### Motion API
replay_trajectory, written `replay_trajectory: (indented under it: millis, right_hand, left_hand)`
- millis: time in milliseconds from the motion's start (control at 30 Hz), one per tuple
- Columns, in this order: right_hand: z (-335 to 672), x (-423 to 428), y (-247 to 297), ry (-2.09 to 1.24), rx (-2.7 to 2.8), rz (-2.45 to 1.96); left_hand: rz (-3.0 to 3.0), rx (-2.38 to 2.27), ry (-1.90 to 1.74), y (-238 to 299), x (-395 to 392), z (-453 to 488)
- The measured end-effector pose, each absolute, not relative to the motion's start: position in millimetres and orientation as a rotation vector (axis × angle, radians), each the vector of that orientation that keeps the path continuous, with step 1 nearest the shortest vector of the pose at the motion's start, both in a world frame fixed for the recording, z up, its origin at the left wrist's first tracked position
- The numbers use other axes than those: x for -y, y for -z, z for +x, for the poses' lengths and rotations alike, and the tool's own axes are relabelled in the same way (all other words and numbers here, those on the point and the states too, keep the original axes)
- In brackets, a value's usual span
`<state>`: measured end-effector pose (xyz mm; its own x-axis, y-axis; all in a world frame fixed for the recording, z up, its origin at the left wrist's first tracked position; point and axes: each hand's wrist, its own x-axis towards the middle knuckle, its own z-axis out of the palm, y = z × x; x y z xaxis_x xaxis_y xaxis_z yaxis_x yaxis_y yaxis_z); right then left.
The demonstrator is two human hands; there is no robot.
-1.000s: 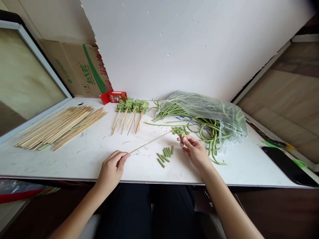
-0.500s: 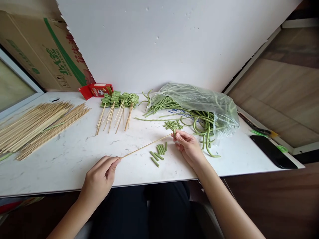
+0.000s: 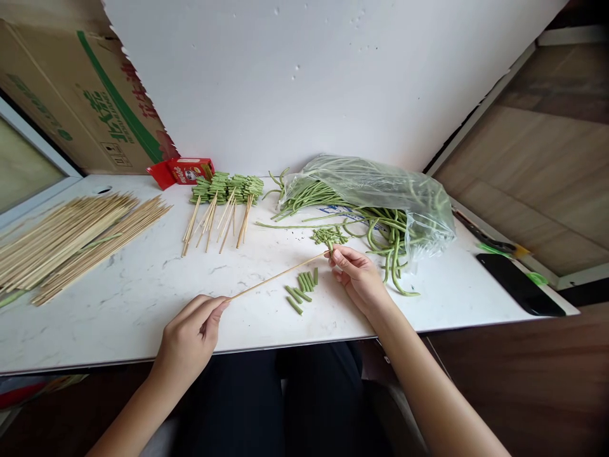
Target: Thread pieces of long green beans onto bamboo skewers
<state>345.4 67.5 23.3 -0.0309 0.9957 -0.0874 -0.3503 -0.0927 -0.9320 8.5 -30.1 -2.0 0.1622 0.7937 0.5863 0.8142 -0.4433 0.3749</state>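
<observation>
My left hand (image 3: 193, 327) pinches the near end of a thin bamboo skewer (image 3: 276, 277), which slants up to the right. At its far end my right hand (image 3: 354, 270) grips a short piece of green bean (image 3: 331, 246) against the skewer tip; the fingers partly hide the contact. Just below the skewer lie several cut bean pieces (image 3: 304, 281) on the white table. Behind my right fingertips is a small pile of cut bean bits (image 3: 328, 235). Finished-looking bean skewers (image 3: 228, 188) are stacked at the back, their sticks toward me.
Loose bamboo skewers (image 3: 71, 235) cover the table's left side. A plastic bag (image 3: 371, 181) of long green beans (image 3: 394, 235) lies at the back right. A red box (image 3: 190, 170) stands by the carton (image 3: 80, 108). At right rests a black phone (image 3: 518, 284).
The camera view has shifted slightly. Both hands keep their hold on the skewer and bean piece, with hardly any movement.
</observation>
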Motion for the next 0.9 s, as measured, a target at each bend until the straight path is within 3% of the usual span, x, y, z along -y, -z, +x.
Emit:
replay_trajectory:
  millis: [900]
  right_hand:
    - [343.3, -65.1, -27.7, -1.426, 0.921, -1.007]
  left_hand:
    - [-2.374, 1.661, 1.202, -0.3, 31.3, 10.1]
